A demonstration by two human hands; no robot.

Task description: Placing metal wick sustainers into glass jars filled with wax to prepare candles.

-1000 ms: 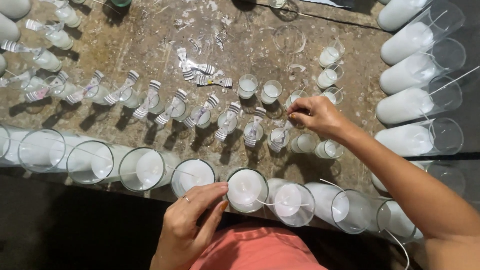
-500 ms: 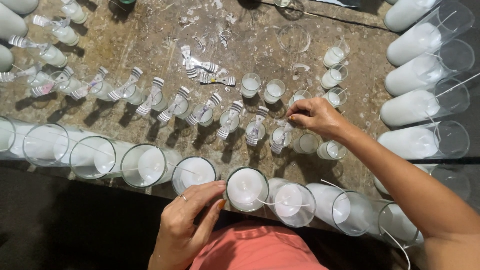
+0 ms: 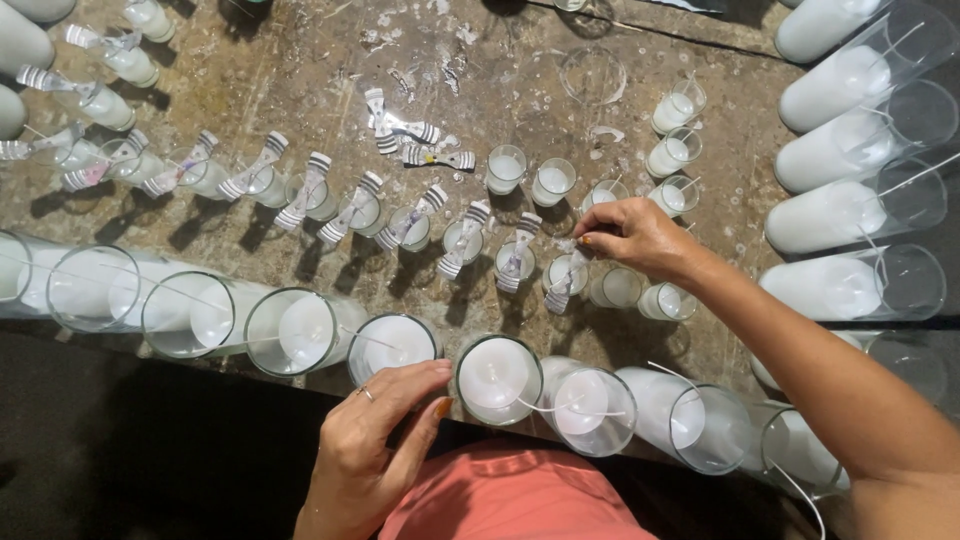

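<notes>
Three loose striped clips [image 3: 415, 140] lie beyond the right hand [image 3: 635, 235].

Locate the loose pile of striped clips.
In the head view, the loose striped clips lie on the worktable, upper centre, just left of two small wax-filled glasses.

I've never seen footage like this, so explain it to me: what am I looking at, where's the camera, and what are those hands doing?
The camera sits on a person's head, looking down at a worn, wax-spattered worktable. Rows of small clear glasses filled with white wax stand on it, many with striped metal wick clips across the top; large clear glass cylinders of white wax line the near edge. The right hand pinches a clip on a small glass. The left hand rests against a large cylinder's rim, holding nothing.
</notes>
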